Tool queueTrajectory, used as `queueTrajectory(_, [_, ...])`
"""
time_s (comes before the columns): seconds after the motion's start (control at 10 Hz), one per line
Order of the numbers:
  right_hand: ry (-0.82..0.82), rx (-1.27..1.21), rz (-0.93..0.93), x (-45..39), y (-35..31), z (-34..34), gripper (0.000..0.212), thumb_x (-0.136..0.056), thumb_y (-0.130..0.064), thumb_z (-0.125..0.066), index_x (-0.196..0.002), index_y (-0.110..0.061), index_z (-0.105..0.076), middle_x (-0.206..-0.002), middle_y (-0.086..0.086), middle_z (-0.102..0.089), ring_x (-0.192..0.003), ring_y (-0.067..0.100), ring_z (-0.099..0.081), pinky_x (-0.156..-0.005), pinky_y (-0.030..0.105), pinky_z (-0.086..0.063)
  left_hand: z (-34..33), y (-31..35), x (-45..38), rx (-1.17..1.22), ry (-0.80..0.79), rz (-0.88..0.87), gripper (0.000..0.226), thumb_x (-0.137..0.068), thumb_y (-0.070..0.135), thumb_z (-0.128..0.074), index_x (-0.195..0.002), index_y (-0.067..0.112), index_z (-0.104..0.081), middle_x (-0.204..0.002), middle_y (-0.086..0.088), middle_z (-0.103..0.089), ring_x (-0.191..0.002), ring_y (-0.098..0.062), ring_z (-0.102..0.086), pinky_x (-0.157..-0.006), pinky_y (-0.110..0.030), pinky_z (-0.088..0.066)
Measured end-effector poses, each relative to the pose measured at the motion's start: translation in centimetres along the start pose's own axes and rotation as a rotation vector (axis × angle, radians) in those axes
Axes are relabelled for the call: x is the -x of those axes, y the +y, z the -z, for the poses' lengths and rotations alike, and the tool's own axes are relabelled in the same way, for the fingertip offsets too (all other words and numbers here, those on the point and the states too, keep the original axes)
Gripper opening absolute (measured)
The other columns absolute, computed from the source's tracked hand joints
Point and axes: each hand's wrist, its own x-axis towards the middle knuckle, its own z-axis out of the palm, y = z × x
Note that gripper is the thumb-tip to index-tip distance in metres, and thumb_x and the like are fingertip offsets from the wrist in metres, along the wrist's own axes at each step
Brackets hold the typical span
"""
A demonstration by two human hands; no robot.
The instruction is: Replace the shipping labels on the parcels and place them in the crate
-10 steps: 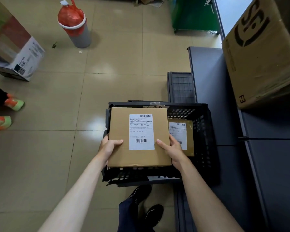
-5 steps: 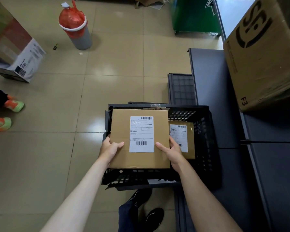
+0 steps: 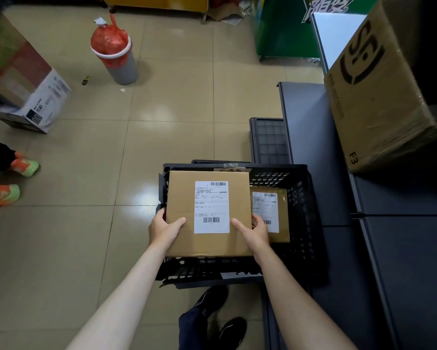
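holding: head view, left hand (image 3: 165, 229) and right hand (image 3: 254, 232) grip the box (image 3: 182, 198) by its near corners, thumbs on top
where: over the black crate (image 3: 303, 223), beside another parcel (image 3: 283, 215)
step: placing
next: likely lower it flat, then let go

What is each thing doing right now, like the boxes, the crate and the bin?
Held parcel: closed, labelled, gripped over the crate.
Left hand: holding its left edge.
Right hand: holding its right edge.
Second parcel: labelled, lying in the crate.
Crate: open, on the floor.
Bin: upright, red bag inside.
Big carton: closed, tilted.
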Motion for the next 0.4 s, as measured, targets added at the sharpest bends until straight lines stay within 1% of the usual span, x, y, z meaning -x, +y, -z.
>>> queueTrajectory(0.1, [0.029,0.067,0.049,0.9,-0.6,0.2,0.087,-0.084,-0.034,-0.082,-0.155,-0.016,-0.036,-0.155,0.006,-0.046,-0.141,0.024,-0.045,-0.111,0.04,-0.041,0.2,0.5,1.1,-0.001,-0.003,-0.007,0.053,-0.084,0.016,-0.07,-0.135,0.018,-0.055,-0.114,0.0,-0.064,-0.099,-0.02,-0.058,-0.085,-0.03,-0.044])
queueTrajectory(0.2, [0.043,0.136,0.127,2.2,-1.4,0.8,0.079,-0.087,-0.037,-0.077,-0.155,-0.019,-0.039,-0.155,0.003,-0.045,-0.142,0.023,-0.043,-0.111,0.042,-0.041,0.8,0.7,2.0,-0.029,-0.004,-0.02,0.063,-0.086,0.016,-0.064,-0.147,0.016,-0.046,-0.139,-0.004,-0.057,-0.123,-0.023,-0.053,-0.101,-0.033,-0.042])
queueTrajectory(0.3, [0.042,0.21,0.169,3.8,-2.7,1.6,0.073,-0.089,-0.039,-0.074,-0.152,-0.021,-0.042,-0.151,0.002,-0.048,-0.139,0.021,-0.044,-0.11,0.042,-0.042,1.9,1.8,3.2,-0.098,-0.005,-0.051,0.063,-0.086,0.015,-0.061,-0.147,0.017,-0.046,-0.149,-0.006,-0.05,-0.136,-0.025,-0.046,-0.111,-0.039,-0.038])
queueTrajectory(0.4, [0.049,0.298,0.231,5.7,-3.2,2.6,0.071,-0.089,-0.04,-0.073,-0.151,-0.024,-0.043,-0.152,0.0,-0.048,-0.14,0.019,-0.044,-0.113,0.046,-0.043,2.8,2.8,5.1,-0.206,0.022,-0.142,0.06,-0.086,0.015,-0.059,-0.145,0.019,-0.047,-0.149,-0.005,-0.05,-0.134,-0.026,-0.047,-0.107,-0.039,-0.04])
